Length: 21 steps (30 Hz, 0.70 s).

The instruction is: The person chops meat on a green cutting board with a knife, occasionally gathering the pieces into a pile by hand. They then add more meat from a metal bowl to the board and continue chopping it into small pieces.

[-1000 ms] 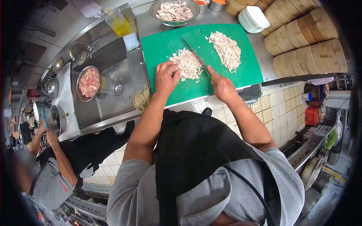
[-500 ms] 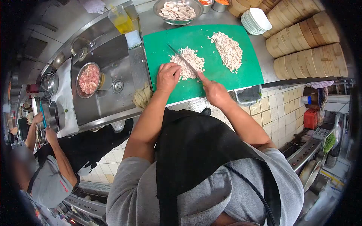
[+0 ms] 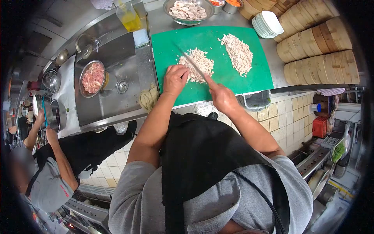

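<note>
My right hand (image 3: 224, 98) is closed round the handle of a knife (image 3: 194, 66). Its long blade slants up and left across a pile of chopped pale meat (image 3: 201, 59) on a green cutting board (image 3: 165, 50), slightly blurred. My left hand (image 3: 174, 81) rests at the pile's left edge, fingers curled and drawn together; the fingertips are hidden, so what they hold cannot be made out. A second pile of chopped meat (image 3: 239, 55) lies farther right on the board, apart from both hands.
Behind the board stands a metal bowl of meat pieces (image 3: 188, 11). Stacked white dishes (image 3: 268, 25) and bamboo steamers (image 3: 319, 68) line the right. A sink (image 3: 117, 105) with a bowl of pink meat (image 3: 92, 78) lies left. At far left, a co-worker (image 3: 52, 177) holds a blue-green tool.
The knife blade has tipped slightly in the pile and is more blurred. Both hands keep nearly the same places. The whole view has shifted a little.
</note>
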Motion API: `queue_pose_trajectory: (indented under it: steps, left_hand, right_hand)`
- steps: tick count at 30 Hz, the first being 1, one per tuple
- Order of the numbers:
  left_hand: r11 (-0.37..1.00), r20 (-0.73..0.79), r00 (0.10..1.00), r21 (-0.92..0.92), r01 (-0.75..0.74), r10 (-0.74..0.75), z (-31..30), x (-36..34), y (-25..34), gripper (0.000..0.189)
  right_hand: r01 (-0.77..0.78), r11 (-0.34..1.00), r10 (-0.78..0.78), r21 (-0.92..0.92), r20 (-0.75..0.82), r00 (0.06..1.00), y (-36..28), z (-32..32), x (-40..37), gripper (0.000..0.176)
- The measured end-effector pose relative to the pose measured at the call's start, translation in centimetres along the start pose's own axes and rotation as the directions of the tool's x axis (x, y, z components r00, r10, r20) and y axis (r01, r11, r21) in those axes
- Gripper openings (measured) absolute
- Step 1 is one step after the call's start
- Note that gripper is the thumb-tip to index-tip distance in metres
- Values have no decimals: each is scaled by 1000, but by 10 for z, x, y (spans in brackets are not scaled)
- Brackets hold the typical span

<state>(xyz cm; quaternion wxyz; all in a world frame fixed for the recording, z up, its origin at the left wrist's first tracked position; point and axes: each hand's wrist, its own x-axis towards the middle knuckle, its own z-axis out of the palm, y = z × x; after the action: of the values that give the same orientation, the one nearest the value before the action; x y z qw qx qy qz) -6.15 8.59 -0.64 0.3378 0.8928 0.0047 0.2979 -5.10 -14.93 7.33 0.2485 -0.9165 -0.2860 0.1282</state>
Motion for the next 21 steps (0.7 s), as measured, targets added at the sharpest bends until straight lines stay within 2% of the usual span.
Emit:
queue_pose_trajectory:
  steps: [1, 2, 4, 8, 10, 13, 17, 19, 21]
  left_hand:
    - [1000, -1, 1000, 2, 2, -2, 0, -1, 0, 12]
    - [1000, -6, 1000, -23, -7, 7, -1, -2, 1, 12]
    - [999, -18, 1000, -44, -12, 11, -5, -1, 3, 12]
    - [1000, -30, 1000, -1, 2, -2, -10, -2, 7, 15]
    - [1000, -30, 1000, 21, 1, -1, -9, -6, 5, 16]
    - [1000, -23, 1000, -31, 1, -2, -10, -8, 3, 16]
    - [1000, -9, 1000, -15, 3, -3, -10, -5, 3, 17]
    - [1000, -17, 1000, -5, 8, -8, -12, -5, 2, 17]
    - [1000, -18, 1000, -6, 4, -4, -16, -9, 2, 18]
  right_hand:
    - [-28, 997, 33, -68, 77, 997, 4, 4, 1, 68]
    - [-28, 997, 33, -67, 76, 997, 9, 7, -1, 68]
    - [49, 998, -49, -46, -4, 999, 6, 1, 1, 66]
    - [82, 995, -79, 54, -70, 994, -7, -5, -7, 67]
    - [45, 997, -40, -61, 83, 996, -1, 0, -4, 67]
    - [78, 996, -78, 36, -19, 997, -8, -4, -6, 68]
    - [86, 996, -86, 29, -21, 996, -8, 3, -9, 69]
    - [82, 996, -80, -31, 59, 995, -5, 3, -4, 69]
    - [102, 995, -102, 24, 11, 995, -12, 0, -10, 69]
